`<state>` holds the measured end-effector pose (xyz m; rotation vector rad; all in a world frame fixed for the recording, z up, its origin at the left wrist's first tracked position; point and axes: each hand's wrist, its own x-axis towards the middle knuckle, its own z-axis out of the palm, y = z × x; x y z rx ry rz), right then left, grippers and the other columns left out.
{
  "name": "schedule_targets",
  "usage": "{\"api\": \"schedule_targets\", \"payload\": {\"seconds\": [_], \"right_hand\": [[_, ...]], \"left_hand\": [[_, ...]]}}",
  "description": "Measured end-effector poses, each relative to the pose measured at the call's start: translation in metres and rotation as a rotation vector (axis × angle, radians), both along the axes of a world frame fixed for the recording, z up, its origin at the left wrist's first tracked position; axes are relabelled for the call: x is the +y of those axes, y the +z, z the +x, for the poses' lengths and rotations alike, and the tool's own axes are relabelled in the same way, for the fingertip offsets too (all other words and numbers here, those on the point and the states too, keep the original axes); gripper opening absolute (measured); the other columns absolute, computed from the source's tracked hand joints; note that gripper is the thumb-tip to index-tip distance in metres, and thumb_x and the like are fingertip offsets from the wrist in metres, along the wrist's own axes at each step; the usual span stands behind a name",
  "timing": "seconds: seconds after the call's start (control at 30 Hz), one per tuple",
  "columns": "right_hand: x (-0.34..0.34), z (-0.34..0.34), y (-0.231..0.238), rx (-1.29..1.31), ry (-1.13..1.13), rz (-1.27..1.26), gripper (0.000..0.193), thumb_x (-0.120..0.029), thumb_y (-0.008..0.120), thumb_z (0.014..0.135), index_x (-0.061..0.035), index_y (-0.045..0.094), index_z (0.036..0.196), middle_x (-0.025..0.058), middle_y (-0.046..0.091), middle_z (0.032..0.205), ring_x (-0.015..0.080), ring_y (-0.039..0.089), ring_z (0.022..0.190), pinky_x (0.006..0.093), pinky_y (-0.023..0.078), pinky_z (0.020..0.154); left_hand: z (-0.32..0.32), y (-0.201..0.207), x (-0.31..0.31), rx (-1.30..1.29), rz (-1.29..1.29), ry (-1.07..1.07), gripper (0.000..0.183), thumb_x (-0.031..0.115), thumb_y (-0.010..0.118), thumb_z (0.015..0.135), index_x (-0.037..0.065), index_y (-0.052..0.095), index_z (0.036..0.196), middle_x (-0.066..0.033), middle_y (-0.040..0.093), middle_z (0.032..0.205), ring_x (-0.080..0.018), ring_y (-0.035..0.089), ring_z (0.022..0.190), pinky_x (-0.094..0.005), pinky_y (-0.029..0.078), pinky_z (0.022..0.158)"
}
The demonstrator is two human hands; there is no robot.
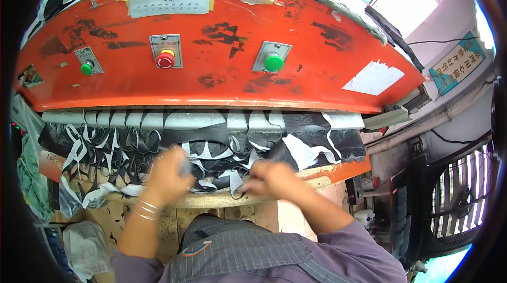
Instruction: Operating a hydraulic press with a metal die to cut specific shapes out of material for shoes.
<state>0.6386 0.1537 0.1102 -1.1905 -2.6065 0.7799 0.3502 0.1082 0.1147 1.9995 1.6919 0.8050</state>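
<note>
Cut strips of black sheet material with a white backing [119, 148] lie tangled over the bed of a red machine, many of them curled into loops. Over their middle, my left hand [168, 177] is curled shut, smeared by motion. Something grey shows at its fingers, too blurred to name. To the right, my right hand [274, 178] is closed in a pinch at a black-and-white strip [235, 179] near the bed's front edge. Beside that hand lies a larger white scrap [303, 152]. A broad black piece [198, 134] rests behind my left hand.
The machine's red front panel [222, 79] stands just beyond the bed, with two green buttons and a red stop button [165, 59]. A pale wooden edge [211, 199] runs along the front. Plastic bags [85, 248] sit at left; a large black fan [457, 198] stands right.
</note>
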Motion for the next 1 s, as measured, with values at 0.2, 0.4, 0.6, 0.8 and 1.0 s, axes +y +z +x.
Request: {"api": "schedule_targets", "payload": {"seconds": [0.2, 0.4, 0.6, 0.8, 1.0], "right_hand": [[-0.071, 0.007, -0.063, -0.135, -0.023, 0.431, 0.032, -0.013, 0.059, 0.075, -0.0024, 0.061, 0.105, 0.0083, 0.058, 0.086, 0.0236, 0.059, 0.083, 0.0328, 0.049, 0.071], [-0.042, 0.007, -0.066, -0.064, -0.048, 0.436, 0.011, -0.011, 0.058, 0.073, -0.0055, 0.060, 0.083, 0.0086, 0.058, 0.081, 0.0238, 0.060, 0.079, 0.0331, 0.050, 0.064], [0.015, 0.015, -0.032, -0.187, 0.272, -0.062, 0.029, -0.024, 0.065, 0.078, -0.0030, 0.064, 0.098, 0.0158, 0.067, 0.094, 0.0316, 0.067, 0.085, 0.0421, 0.054, 0.067], [0.197, -0.027, -0.029, 0.023, -0.369, 0.039, 0.055, -0.044, 0.066, 0.082, -0.0016, 0.052, 0.115, 0.0217, 0.062, 0.102, 0.0385, 0.065, 0.090, 0.0441, 0.053, 0.075], [0.243, -0.029, -0.075, 0.029, -0.527, -0.130, 0.063, -0.039, 0.070, 0.075, -0.0037, 0.045, 0.121, 0.0276, 0.048, 0.117, 0.0423, 0.059, 0.102, 0.0451, 0.050, 0.086]], "left_hand": [[0.097, -0.040, -0.057, 0.216, -0.069, -0.191, 0.031, 0.022, 0.065, 0.069, 0.005, 0.052, 0.092, -0.0175, 0.061, 0.081, -0.0383, 0.061, 0.078, -0.0457, 0.048, 0.068], [0.110, -0.037, -0.044, 0.239, -0.141, -0.072, 0.032, 0.022, 0.064, 0.070, 0.004, 0.051, 0.093, -0.0187, 0.062, 0.080, -0.0394, 0.061, 0.077, -0.0486, 0.048, 0.068], [0.088, -0.008, 0.018, 0.309, -0.495, -0.144, 0.032, 0.027, 0.060, 0.073, 0.002, 0.052, 0.091, -0.0246, 0.065, 0.079, -0.0451, 0.063, 0.077, -0.0517, 0.049, 0.071], [0.087, -0.038, 0.152, 0.001, -0.123, -0.051, 0.025, 0.014, 0.060, 0.074, 0.002, 0.051, 0.095, -0.0232, 0.062, 0.095, -0.0420, 0.057, 0.083, -0.0482, 0.046, 0.075], [0.135, -0.098, 0.165, 0.319, 0.041, -0.142, 0.047, 0.015, 0.067, 0.065, -0.002, 0.052, 0.106, -0.0211, 0.056, 0.125, -0.0363, 0.053, 0.094, -0.0449, 0.049, 0.080]]}}
